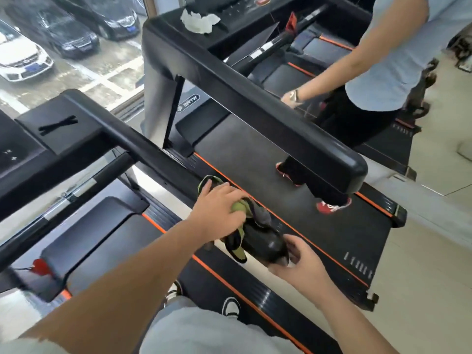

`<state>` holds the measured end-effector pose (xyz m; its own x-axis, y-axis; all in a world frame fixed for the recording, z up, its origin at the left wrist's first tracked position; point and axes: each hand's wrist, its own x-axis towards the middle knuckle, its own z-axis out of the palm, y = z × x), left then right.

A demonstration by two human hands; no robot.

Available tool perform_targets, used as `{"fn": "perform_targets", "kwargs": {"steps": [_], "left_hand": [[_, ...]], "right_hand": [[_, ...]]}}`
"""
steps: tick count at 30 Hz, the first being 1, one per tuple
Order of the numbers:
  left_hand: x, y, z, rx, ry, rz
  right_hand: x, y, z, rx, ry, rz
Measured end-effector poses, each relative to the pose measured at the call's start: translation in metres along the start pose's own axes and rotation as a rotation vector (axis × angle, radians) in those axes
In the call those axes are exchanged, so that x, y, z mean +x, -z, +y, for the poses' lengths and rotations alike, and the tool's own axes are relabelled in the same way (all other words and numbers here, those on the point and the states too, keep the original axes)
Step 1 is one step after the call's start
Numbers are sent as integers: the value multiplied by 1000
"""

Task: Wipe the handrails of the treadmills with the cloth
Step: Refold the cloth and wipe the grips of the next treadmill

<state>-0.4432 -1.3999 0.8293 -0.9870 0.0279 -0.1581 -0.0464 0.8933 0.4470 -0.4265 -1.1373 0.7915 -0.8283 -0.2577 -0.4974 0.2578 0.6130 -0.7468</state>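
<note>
Pressing down on the cloth point(241, 247), the left grip point(217, 208) lies with fingers spread fairly flat, not clenched. The green-and-grey cloth is bunched over the near treadmill's handrail point(153, 152), close to its rounded end, with a flap hanging off the underside. The right grip point(298, 263) is just past it, fingers curled round the rail's end cap, grasping it from the side and below. The rail runs up and left to the console point(58, 123). Below it are the near treadmill's black deck point(102, 226) and its orange edge stripe.

On the next treadmill point(281, 172) stands a second person point(390, 60) in red shoes point(329, 206), wearing a wristwatch. A thick black handrail point(255, 103) crosses in front of them. A white crumpled wad point(200, 20) sits on that machine's console. Parked cars point(25, 60) show through the window on the left.
</note>
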Motion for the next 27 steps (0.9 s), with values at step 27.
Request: {"fn": "perform_targets", "kwargs": {"steps": [27], "left_hand": [[-66, -71, -3, -519, 403, 501]], "right_hand": [[67, -44, -138, -410, 284, 58]]}}
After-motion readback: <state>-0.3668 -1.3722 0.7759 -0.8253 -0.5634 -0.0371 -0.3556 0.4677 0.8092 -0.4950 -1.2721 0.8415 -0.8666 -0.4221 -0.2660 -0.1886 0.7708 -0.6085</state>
